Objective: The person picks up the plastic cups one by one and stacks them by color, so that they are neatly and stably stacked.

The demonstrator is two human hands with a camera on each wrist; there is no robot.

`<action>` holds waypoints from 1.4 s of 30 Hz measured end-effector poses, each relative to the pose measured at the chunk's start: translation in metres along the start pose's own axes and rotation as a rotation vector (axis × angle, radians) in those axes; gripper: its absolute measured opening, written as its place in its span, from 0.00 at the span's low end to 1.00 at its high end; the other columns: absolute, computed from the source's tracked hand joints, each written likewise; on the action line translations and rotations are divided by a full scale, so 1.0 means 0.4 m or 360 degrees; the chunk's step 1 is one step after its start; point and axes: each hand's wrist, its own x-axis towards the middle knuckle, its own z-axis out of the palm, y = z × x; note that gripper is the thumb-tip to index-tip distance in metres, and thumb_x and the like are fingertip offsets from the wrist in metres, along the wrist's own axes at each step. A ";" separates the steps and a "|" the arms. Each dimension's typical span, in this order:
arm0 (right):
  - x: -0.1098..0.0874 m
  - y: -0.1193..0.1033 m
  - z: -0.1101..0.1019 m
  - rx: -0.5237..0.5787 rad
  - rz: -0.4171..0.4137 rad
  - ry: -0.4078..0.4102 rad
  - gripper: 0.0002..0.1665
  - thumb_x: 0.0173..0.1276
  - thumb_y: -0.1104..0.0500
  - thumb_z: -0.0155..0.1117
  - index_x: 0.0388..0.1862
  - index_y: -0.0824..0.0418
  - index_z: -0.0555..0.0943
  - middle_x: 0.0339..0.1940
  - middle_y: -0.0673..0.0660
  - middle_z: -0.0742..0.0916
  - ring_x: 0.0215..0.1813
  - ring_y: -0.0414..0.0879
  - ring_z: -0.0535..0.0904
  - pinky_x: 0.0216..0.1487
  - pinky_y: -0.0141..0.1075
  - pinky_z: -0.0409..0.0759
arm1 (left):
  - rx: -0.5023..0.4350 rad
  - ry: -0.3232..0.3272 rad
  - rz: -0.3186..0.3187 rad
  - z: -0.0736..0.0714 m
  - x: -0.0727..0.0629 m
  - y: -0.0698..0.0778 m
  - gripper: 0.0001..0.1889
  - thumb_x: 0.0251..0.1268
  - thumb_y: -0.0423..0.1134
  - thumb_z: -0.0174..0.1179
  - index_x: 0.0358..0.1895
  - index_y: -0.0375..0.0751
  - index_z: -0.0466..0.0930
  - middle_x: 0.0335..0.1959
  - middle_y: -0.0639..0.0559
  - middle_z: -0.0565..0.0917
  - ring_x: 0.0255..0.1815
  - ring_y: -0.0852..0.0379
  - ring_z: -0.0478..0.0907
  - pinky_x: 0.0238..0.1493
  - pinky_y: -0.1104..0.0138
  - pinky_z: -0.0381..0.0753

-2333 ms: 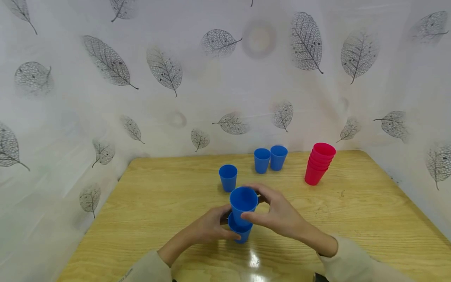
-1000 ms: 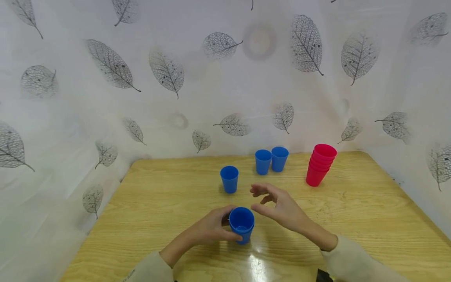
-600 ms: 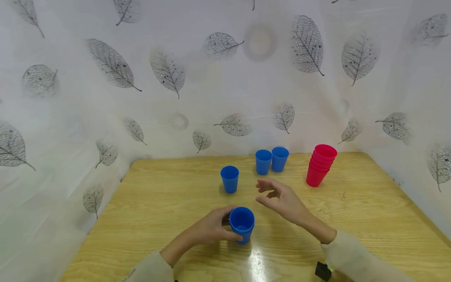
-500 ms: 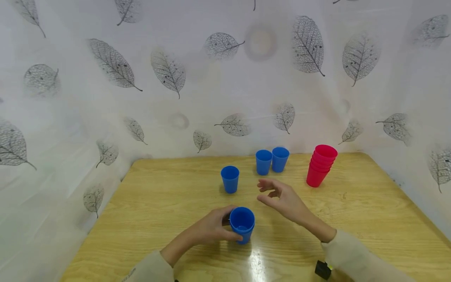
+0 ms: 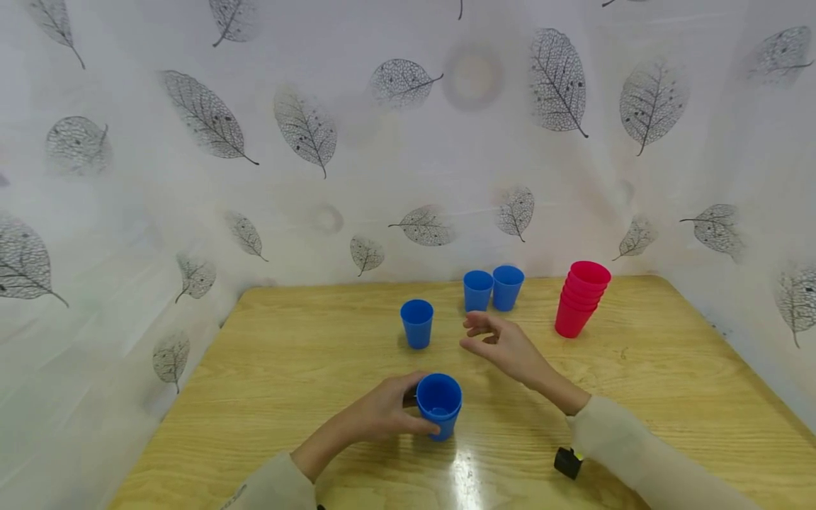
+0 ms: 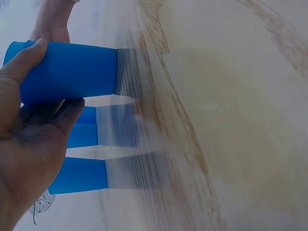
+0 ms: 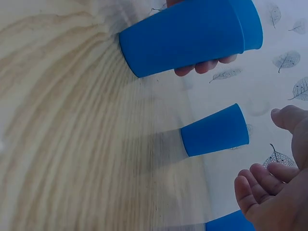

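Two nested blue cups (image 5: 440,418) stand upright on the table near its front, with a second rim just below the top one. My left hand (image 5: 385,411) grips them from the left, thumb across the near side. In the right wrist view, the left fingertips show beneath the nested cups (image 7: 187,38). My right hand (image 5: 506,350) is in the air with its fingers loosely bent and nothing in them. It is between a single blue cup (image 5: 417,326) and two blue cups standing side by side, the left one (image 5: 477,289) and the right one (image 5: 508,289).
A stack of several red cups (image 5: 580,301) stands at the back right of the wooden table (image 5: 306,340). Behind the table hangs a pale leaf-print sheet (image 5: 414,156). A small black device (image 5: 567,462) sits at the right sleeve.
The upper blue cup has gone down into the lower one. My right hand has let go of it and moved right and toward the back. My left hand has kept its grip.
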 end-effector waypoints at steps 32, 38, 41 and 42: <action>0.138 0.033 0.074 -0.0023 -0.0057 -0.0136 0.39 0.72 0.55 0.71 0.75 0.70 0.67 0.65 0.68 0.81 0.64 0.62 0.79 0.63 0.54 0.80 | 0.0061 0.0005 -0.0012 0.000 -0.003 -0.002 0.30 0.63 0.36 0.74 0.68 0.43 0.74 0.59 0.54 0.82 0.61 0.61 0.79 0.64 0.69 0.76; 0.159 0.029 0.092 -0.0007 -0.0063 -0.0170 0.41 0.70 0.53 0.73 0.75 0.70 0.68 0.68 0.67 0.79 0.65 0.63 0.78 0.63 0.54 0.80 | 0.0072 0.0004 -0.0013 -0.001 -0.003 -0.003 0.30 0.64 0.37 0.74 0.68 0.44 0.74 0.60 0.56 0.82 0.62 0.62 0.79 0.64 0.69 0.76; 0.171 0.030 0.101 -0.0009 -0.0069 -0.0181 0.42 0.70 0.54 0.74 0.75 0.70 0.68 0.69 0.66 0.79 0.65 0.61 0.78 0.63 0.53 0.80 | 0.0069 0.0001 -0.0011 -0.002 -0.004 -0.004 0.30 0.64 0.37 0.74 0.69 0.44 0.74 0.60 0.56 0.82 0.62 0.61 0.78 0.65 0.69 0.76; 0.175 0.031 0.104 -0.0010 -0.0073 -0.0186 0.43 0.69 0.54 0.74 0.76 0.69 0.68 0.69 0.66 0.79 0.65 0.60 0.78 0.63 0.53 0.80 | 0.0069 0.0001 -0.0010 -0.002 -0.003 -0.004 0.30 0.64 0.37 0.74 0.68 0.44 0.74 0.60 0.56 0.82 0.62 0.61 0.78 0.65 0.69 0.76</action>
